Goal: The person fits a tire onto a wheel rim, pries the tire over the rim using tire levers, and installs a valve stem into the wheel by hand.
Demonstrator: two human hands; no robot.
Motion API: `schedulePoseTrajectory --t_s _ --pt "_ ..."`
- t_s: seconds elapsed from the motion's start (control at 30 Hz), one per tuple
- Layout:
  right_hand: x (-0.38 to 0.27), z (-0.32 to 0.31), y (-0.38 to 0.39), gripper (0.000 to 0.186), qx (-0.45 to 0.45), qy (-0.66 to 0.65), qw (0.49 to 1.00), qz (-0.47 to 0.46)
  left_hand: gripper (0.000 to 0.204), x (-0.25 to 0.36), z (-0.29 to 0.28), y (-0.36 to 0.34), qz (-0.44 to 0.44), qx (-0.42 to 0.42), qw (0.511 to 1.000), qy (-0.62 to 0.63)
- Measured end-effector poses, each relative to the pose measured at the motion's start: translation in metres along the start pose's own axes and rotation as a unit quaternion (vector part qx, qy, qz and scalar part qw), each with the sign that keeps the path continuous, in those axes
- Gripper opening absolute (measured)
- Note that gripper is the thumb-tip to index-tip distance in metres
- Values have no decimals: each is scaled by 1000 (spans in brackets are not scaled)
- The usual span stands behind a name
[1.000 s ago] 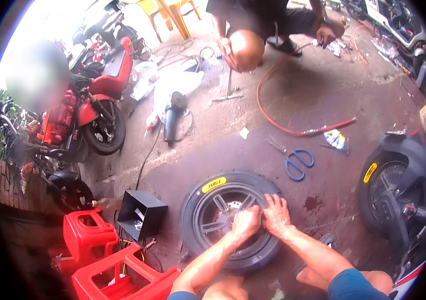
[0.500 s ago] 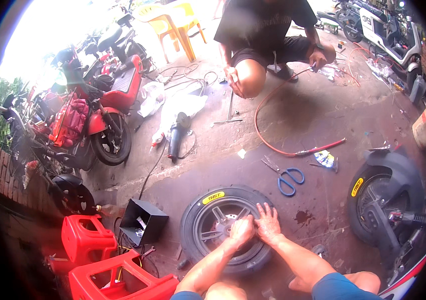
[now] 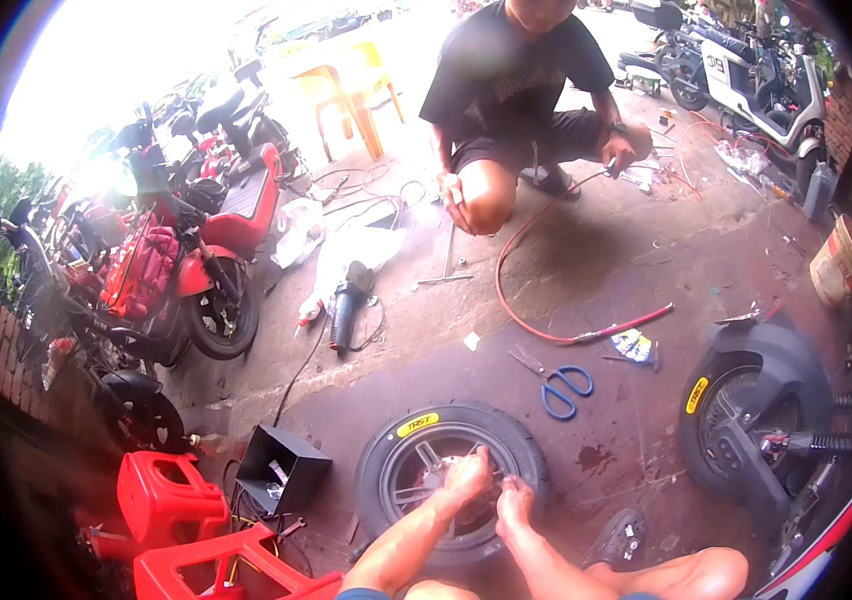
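Observation:
A motor scooter wheel (image 3: 424, 449) lies flat on the ground before me, its black tyre (image 3: 376, 470) mounted on a grey spoked rim and marked with a yellow label. Over the rim, my left hand (image 3: 468, 474) is closed, thumb and fingers pressed together near the hub. Close to its right, my right hand (image 3: 513, 500) is curled shut above the rim's right side. Whatever either hand grips is too small or hidden to make out. Beyond the tyre's upper right lies a pair of blue-handled scissors (image 3: 568, 390).
A person (image 3: 516, 90) squats opposite, one hand on a red air hose (image 3: 502, 270). An angle grinder (image 3: 349, 305) and T-shaped wrench (image 3: 446, 277) lie ahead. Red stools (image 3: 171, 495) and a black box (image 3: 296, 470) stand left; a scooter's mounted wheel (image 3: 736, 410) is at right.
My right hand, earlier spread on the rim and tyre, has drawn back slightly and curled closed. My left hand stays over the rim. The view has shifted, and my shoe shows more.

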State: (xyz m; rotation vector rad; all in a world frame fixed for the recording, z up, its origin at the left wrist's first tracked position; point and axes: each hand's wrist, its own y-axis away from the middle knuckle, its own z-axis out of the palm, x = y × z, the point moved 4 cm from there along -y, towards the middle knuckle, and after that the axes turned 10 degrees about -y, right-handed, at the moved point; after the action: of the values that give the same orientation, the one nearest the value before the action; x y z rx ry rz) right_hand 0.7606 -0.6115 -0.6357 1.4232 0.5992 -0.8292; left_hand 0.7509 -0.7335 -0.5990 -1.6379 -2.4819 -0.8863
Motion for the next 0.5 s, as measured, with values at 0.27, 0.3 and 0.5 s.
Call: schedulePoseTrajectory --t_s 0.27,0.3,0.5 --pt "135 20 -104 37 13 -238 934 265 25 38 -13 -16 71 -45 994 -73" --pt "135 37 -83 38 -1 -284 896 342 26 20 -23 -7 37 -65 993 -89" --pt "113 49 -57 34 36 -335 881 332 28 7 -3 -19 61 -127 973 -185"
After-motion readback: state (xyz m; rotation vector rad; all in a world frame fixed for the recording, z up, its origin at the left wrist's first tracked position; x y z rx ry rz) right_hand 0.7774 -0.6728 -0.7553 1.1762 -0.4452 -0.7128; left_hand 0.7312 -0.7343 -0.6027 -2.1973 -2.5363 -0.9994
